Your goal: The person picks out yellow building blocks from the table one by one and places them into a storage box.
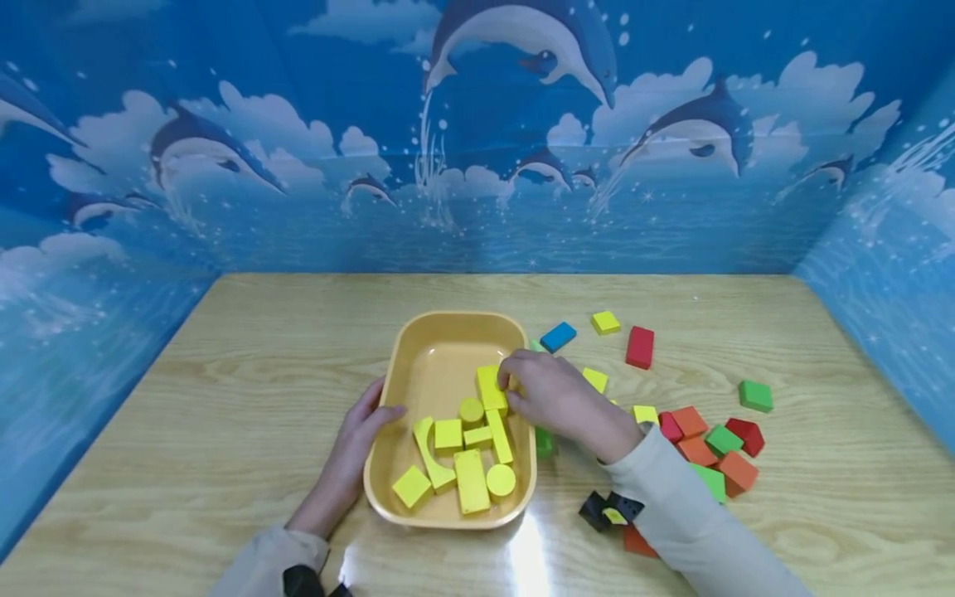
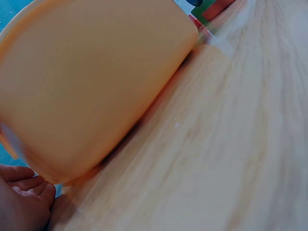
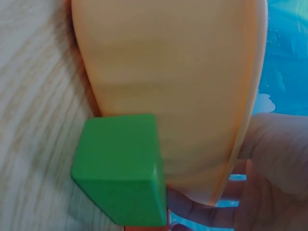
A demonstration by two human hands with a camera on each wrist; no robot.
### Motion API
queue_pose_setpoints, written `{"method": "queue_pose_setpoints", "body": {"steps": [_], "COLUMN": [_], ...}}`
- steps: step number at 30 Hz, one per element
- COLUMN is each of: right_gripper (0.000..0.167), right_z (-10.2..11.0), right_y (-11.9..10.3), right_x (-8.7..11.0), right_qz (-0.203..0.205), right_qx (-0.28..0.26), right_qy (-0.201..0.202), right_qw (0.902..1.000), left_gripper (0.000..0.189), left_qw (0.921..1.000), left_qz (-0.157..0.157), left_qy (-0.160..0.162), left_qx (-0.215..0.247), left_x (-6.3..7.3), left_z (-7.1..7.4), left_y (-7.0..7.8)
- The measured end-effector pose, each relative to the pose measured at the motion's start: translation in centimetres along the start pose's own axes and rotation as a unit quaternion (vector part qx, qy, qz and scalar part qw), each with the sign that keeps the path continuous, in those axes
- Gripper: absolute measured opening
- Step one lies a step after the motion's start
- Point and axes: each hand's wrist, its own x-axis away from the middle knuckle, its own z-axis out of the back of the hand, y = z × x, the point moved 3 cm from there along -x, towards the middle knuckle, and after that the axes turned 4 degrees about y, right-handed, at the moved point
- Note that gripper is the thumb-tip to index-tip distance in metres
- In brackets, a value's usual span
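A yellow-orange plastic tray [image 1: 433,332] holds several yellow wooden blocks, among them an arch block [image 1: 427,452] and a round block [image 1: 501,480]. My left hand [image 1: 358,439] grips the tray's left side, thumb over the rim; in the left wrist view its curled fingers [image 2: 41,192] show by the tray wall [image 2: 96,82]. My right hand [image 1: 555,398] reaches over the right rim, fingertips pinching a yellow rectangular block [image 1: 488,388] inside the tray. In the right wrist view, my right hand [image 3: 274,178] is beside the rim, the block hidden behind the wall.
Right of the tray lie loose blocks: a blue one [image 1: 558,337], a yellow one [image 1: 605,322], a red one [image 1: 640,347], a green one [image 1: 756,395] and a mixed pile [image 1: 697,450]. A green block [image 3: 120,168] stands close to the tray's right wall. Dolphin-printed cloth [image 1: 477,224] encloses the wooden table.
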Motion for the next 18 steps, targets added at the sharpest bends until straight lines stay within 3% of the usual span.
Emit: {"method": "queue_pose_setpoints", "body": {"steps": [11,14,18], "right_gripper": [0.014,0.021,0.032], "right_z": [0.2,1.0,2.8], "right_y": [0.3,0.8,2.1], "right_x": [0.1,0.1,0.2], "right_qz": [0.017,0.031,0.034], "right_qx": [-0.018,-0.038,-0.063], "right_qy": [-0.003,0.02,0.08], "right_qw": [0.9997,0.9986,0.9943], "left_gripper": [0.058,0.058,0.058], "left_qw": [1.0,1.0,1.0], "left_qz": [0.004,0.002,0.002], "left_qy": [0.002,0.0,0.0], "left_qx": [0.003,0.005,0.007], "left_x": [-0.1,0.0,0.1], "left_z": [0.1,0.0,0.0], "left_y": [-0.1,0.0,0.1]}}
